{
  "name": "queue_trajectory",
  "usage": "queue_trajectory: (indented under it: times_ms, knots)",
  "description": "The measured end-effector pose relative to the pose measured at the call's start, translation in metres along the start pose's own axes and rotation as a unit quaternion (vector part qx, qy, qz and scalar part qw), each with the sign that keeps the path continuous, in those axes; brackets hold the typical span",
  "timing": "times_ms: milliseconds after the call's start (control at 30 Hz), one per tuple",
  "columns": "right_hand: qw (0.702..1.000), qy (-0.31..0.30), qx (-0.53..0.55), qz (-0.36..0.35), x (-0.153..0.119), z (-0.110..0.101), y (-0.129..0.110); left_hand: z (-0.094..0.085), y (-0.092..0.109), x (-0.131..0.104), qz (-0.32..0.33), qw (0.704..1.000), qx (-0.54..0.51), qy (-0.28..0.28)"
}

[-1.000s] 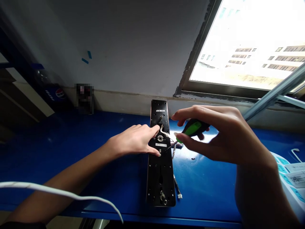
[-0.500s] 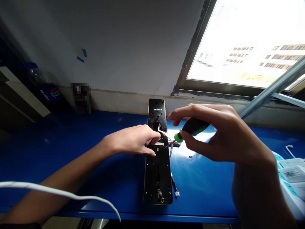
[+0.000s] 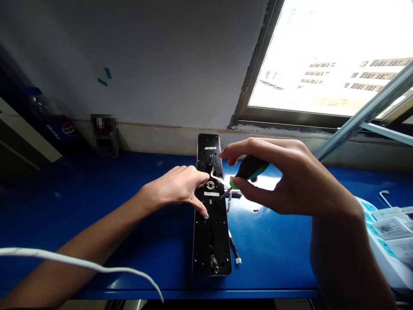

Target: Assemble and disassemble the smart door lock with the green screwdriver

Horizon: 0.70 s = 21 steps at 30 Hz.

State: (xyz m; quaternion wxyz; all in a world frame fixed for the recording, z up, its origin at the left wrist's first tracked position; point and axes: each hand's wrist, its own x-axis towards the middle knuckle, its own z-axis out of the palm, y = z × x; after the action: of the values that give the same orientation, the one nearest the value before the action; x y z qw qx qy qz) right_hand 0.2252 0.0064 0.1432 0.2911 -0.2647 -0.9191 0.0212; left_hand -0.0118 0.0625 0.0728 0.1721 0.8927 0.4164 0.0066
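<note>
Spanning the view, the blue table (image 3: 264,258) bore the black panel (image 3: 213,232), which lay lengthwise toward the wall (image 3: 161,77). The left hand (image 3: 180,185) rested on the panel, thumb and fingers apart, grasping nothing visible. The right hand (image 3: 284,181) was closed around the green-and-black screwdriver (image 3: 250,168), tilted, its tip at the panel's right side. A white connector (image 3: 238,261) lay just beside the panel's right edge.

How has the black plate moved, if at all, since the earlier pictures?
No: the black plate keeps its place relative to the lower left corner of the window frame; both slid left together as the view shifted.
</note>
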Motion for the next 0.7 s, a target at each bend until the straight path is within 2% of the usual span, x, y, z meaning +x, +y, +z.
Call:
queue_trajectory:
  times_ms: [200, 367, 600, 700]
  knots:
    - [1.000, 0.009, 0.002, 0.001, -0.001, 0.001, 0.001, 0.001, -0.004, 0.001, 0.004, 1.000, -0.008, -0.004]
    - [1.000, 0.014, 0.000, 0.005, -0.003, 0.000, 0.000, 0.002, -0.008, -0.002, 0.032, 0.999, -0.030, 0.000]
    - [1.000, -0.001, 0.027, 0.009, -0.003, -0.002, 0.002, -0.002, 0.003, -0.007, 0.076, 0.995, -0.049, -0.033]
    - [1.000, 0.004, 0.011, 0.015, -0.002, -0.002, 0.002, -0.004, 0.009, -0.008, 0.093, 0.994, -0.063, -0.020]
